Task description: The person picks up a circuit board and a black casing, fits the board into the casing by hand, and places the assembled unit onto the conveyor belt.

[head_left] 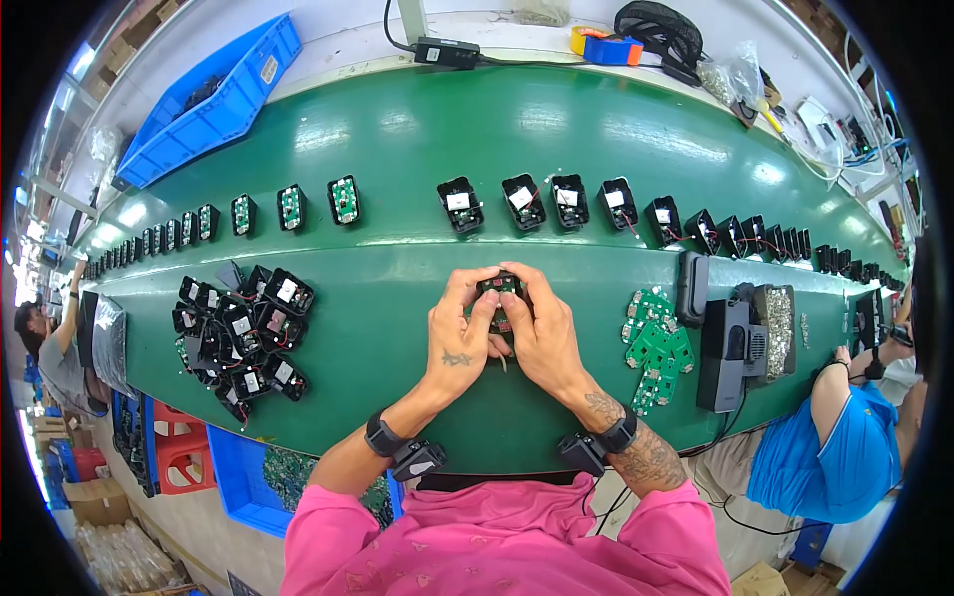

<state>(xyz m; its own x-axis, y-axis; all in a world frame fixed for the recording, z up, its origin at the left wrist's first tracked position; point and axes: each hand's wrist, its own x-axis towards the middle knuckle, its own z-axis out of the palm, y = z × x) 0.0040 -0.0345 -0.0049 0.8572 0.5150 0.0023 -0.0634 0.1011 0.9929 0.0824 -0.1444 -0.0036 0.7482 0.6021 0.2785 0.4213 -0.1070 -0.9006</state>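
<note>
Both my hands meet over the green belt just in front of me. My left hand and my right hand together grip one small black housing with a green circuit board inside it, thumbs pressing on top. A heap of black housings lies to my left. Loose green circuit boards lie to my right.
A row of black housings with boards runs along the belt's far lane. Black box-shaped devices stand at the right. A blue bin sits at the far left, tape rolls at the back. Other workers sit at the right and far left.
</note>
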